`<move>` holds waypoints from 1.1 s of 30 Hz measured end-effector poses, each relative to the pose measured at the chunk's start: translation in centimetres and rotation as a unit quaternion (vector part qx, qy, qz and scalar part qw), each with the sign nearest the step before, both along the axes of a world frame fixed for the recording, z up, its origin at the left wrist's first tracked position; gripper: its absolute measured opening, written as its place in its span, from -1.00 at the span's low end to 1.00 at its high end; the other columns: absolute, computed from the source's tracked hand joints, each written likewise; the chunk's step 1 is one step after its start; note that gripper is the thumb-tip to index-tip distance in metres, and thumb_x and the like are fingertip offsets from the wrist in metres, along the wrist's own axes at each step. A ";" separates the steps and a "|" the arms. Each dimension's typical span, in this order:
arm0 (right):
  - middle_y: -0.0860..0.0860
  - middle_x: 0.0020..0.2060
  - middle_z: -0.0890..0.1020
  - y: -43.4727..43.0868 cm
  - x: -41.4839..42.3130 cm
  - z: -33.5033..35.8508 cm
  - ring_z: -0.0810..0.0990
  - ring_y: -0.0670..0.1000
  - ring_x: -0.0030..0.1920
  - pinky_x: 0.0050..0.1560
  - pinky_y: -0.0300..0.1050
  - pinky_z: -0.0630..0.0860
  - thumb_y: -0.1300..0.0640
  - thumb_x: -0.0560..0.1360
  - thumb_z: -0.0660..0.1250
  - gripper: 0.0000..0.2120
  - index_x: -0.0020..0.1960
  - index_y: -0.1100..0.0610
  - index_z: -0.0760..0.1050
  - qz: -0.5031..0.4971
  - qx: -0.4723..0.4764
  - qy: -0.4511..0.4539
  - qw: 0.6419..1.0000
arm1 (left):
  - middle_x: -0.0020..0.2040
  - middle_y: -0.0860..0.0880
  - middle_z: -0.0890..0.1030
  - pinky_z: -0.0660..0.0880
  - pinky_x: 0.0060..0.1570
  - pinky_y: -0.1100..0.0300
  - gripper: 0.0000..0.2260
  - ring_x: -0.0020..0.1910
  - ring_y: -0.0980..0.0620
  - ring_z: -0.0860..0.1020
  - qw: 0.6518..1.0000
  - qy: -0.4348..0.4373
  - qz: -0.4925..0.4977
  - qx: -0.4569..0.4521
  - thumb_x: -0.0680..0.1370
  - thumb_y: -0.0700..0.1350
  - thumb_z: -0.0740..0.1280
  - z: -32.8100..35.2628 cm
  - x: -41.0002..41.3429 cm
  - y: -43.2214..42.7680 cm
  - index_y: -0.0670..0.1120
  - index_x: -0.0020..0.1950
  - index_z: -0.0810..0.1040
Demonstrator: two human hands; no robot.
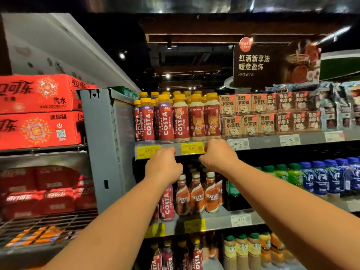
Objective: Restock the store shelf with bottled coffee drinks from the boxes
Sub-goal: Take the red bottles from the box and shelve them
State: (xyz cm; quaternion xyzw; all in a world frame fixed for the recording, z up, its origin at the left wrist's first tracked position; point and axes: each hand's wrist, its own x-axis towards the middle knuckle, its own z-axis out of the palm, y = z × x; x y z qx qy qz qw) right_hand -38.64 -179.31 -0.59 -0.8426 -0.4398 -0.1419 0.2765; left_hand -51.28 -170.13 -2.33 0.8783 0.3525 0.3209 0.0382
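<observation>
You are holding your left hand up in front of the grey metal top shelf. Its back is facing you and its fingers are curling away out of sight, so I cannot tell whether it is gripping anything. Directly below it, a maroon plastic Costa coffee bottle is standing upright on the middle shelf, long axis vertical, its top hiding behind that hand; whether they are touching is unclear. Above, the row of yellow-capped Costa coffee bottles is standing upright along the top shelf, caps pointing up. Your right hand is hovering just beside the yellow price tag, knuckles bunching, grip likewise hidden. The left hand is lying nearer the maroon bottle, so a straight vertical lift looks likeliest.
</observation>
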 end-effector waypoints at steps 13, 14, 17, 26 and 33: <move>0.10 -0.22 0.51 -7.7 -2.4 -7.8 0.54 0.20 -0.12 -0.21 -0.09 0.39 -0.01 0.46 0.27 -0.78 -0.19 0.15 0.45 0.052 -0.061 0.015 0.997 | 0.05 -0.09 0.58 0.41 -0.17 0.08 -0.87 0.05 -0.17 0.53 0.994 0.090 0.053 -0.031 0.48 -0.08 0.26 -7.3 -3.0 -9.0 -0.05 0.00 0.47; 0.12 -0.19 0.51 -7.7 -2.3 -9.1 0.54 0.20 -0.11 -0.20 -0.09 0.39 0.01 0.46 0.26 -0.81 -0.16 0.14 0.46 0.053 -0.069 0.014 0.996 | 0.04 -0.09 0.57 0.40 -0.18 0.08 -0.91 0.03 -0.17 0.52 0.994 0.096 0.049 -0.034 0.48 -0.07 0.26 -8.4 -2.9 -9.3 -0.05 -0.07 0.43; 0.07 -0.25 0.46 -7.9 -1.9 -13.2 0.49 0.16 -0.18 -0.24 -0.11 0.40 0.11 0.43 0.28 -0.90 -0.19 0.14 0.43 0.045 -0.102 0.027 0.993 | 0.07 -0.07 0.55 0.40 -0.19 0.08 -0.89 -0.01 -0.12 0.50 0.991 0.121 0.039 -0.045 0.50 -0.08 0.27 -11.9 -2.6 -9.4 -0.07 -0.02 0.43; 0.06 -0.35 0.42 -7.9 -2.2 -27.1 0.41 0.14 -0.26 -0.20 -0.09 0.38 0.10 0.46 0.28 -0.81 -0.29 0.12 0.38 0.033 -0.197 0.104 0.974 | 0.08 -0.10 0.53 0.37 -0.18 0.08 -0.76 0.08 -0.17 0.51 0.973 0.206 0.012 -0.099 0.49 -0.07 0.27 -25.8 -2.1 -9.1 -0.09 0.14 0.47; 0.12 -0.22 0.50 -8.2 -3.2 -39.2 0.56 0.21 -0.09 -0.22 -0.08 0.41 0.08 0.46 0.27 -0.86 -0.13 0.16 0.41 0.039 -0.294 0.123 0.947 | 0.03 -0.12 0.52 0.38 -0.21 0.04 -0.80 0.05 -0.18 0.50 0.955 0.271 -0.045 -0.109 0.50 -0.08 0.26 -37.6 -3.1 -8.6 -0.11 0.09 0.43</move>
